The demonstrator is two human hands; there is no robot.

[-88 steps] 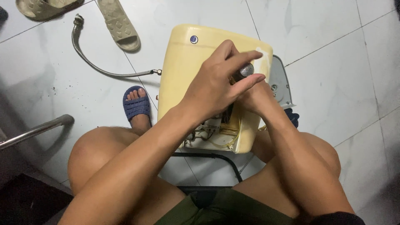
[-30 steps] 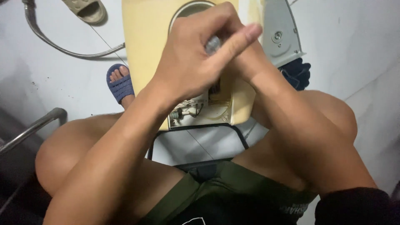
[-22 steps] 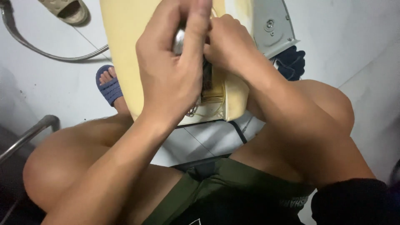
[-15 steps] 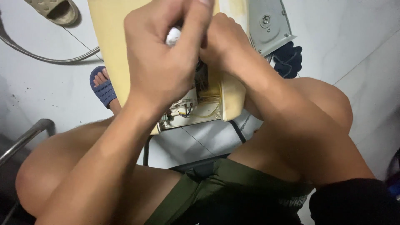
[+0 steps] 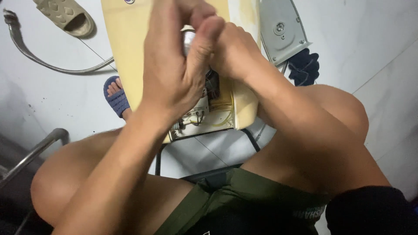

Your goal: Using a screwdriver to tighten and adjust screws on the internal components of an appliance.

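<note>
A pale yellow appliance casing (image 5: pixel 130 52) stands on the floor between my knees, its lower end open on wires and a small circuit board (image 5: pixel 196 117). My left hand (image 5: pixel 174 74) is curled over the front of the casing, thumb and fingers closed on a small silver part (image 5: pixel 188 38). My right hand (image 5: pixel 237 54) presses against the left from the right side. Its fingertips reach toward the same part and the dark opening (image 5: pixel 212 85), hidden behind my left hand.
A grey metal cover plate (image 5: pixel 283 28) and a dark cloth or glove (image 5: pixel 305 65) lie right of the casing. A beige sandal (image 5: pixel 65 17) and a flexible metal hose (image 5: pixel 52 65) lie at the left. My foot in a blue sandal (image 5: pixel 116 98) rests on white tiles. A metal tube (image 5: pixel 30 152) stands at the lower left.
The view has closed in on the casing. My left hand has turned from lying flat across the part to standing upright around it; my right hand stayed pressed beside it.
</note>
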